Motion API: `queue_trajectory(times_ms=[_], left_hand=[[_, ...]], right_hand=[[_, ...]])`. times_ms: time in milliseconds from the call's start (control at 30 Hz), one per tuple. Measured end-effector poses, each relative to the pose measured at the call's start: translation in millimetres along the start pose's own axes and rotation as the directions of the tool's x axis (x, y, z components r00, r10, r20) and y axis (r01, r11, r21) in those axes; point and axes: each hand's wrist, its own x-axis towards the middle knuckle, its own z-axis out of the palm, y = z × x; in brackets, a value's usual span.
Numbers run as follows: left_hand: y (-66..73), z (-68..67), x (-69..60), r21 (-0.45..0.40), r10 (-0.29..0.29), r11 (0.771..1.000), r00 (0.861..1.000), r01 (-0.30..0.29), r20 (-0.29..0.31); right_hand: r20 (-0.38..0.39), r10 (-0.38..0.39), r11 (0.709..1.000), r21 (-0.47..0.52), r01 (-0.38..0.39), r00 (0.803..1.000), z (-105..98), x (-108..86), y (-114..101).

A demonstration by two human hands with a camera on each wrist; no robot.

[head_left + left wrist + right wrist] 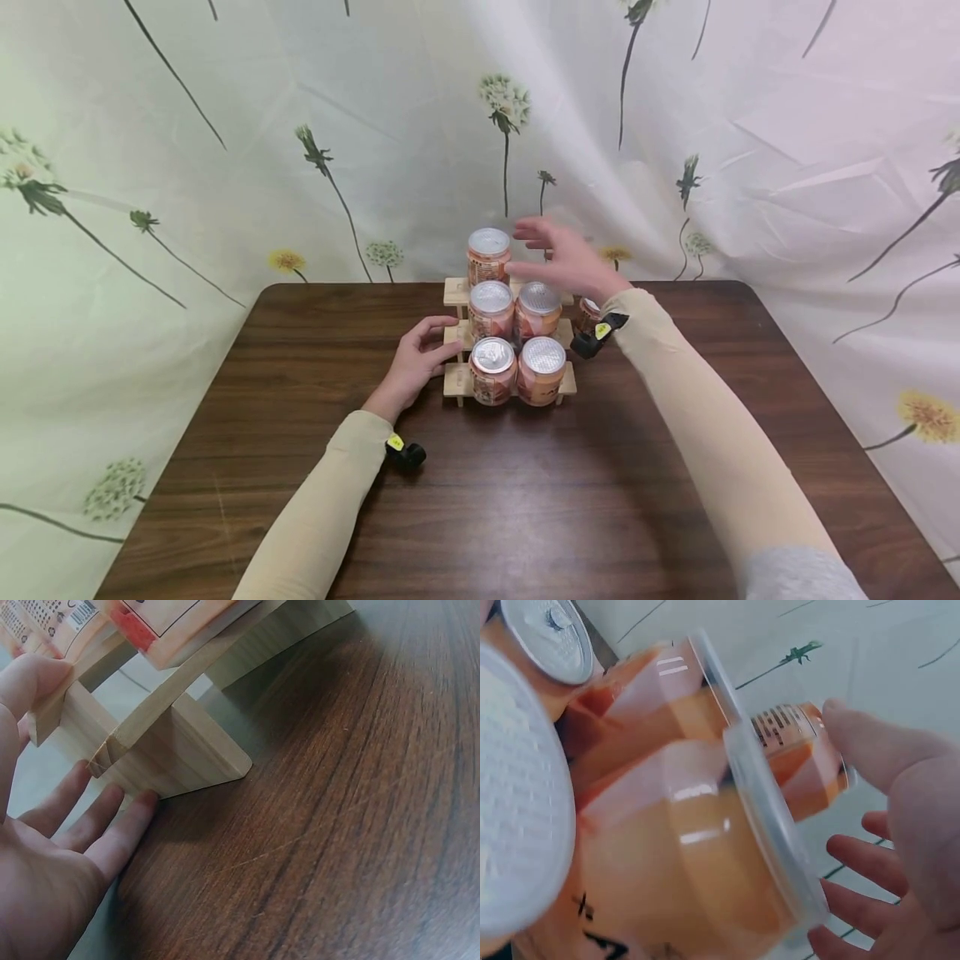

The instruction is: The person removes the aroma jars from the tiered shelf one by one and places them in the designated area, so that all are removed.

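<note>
A stepped wooden rack (454, 381) holds several cans with orange-and-pink labels and silvery lids. Two front cans (492, 379) (542, 379) and two middle cans (491, 312) (538, 310) stand side by side; one upper can (489, 258) stands on the top step's left. My left hand (416, 358) grips the rack's left side, thumb at a step's end and fingers against the side panel (165, 761). My right hand (566, 258), fingers spread, is beside the upper can, seen past nearer cans in the right wrist view; whether the thumb (877, 746) touches it I cannot tell.
Another can (589, 313) stands on the table right of the rack, partly hidden by the right wrist. The dark wooden table (525, 500) extends around the rack. A white dandelion-print cloth (420, 150) hangs behind it.
</note>
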Motion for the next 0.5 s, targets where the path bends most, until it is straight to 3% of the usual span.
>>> queue_trajectory(times_ms=[167, 500], left_hand=[[-0.5, -0.6, 0.8, -0.001, 0.003, 1.0, 1.0, -0.003, 0.005], [0.8, -1.7, 0.7, -0.004, 0.004, 1.0, 1.0, -0.004, 0.002]], right_hand=[[0.049, -0.005, 1.0, -0.014, 0.006, 0.999, 2.4, 6.3, -4.1], [0.062, 0.007, 0.998, -0.063, -0.003, 0.998, 7.5, 23.4, -19.7]])
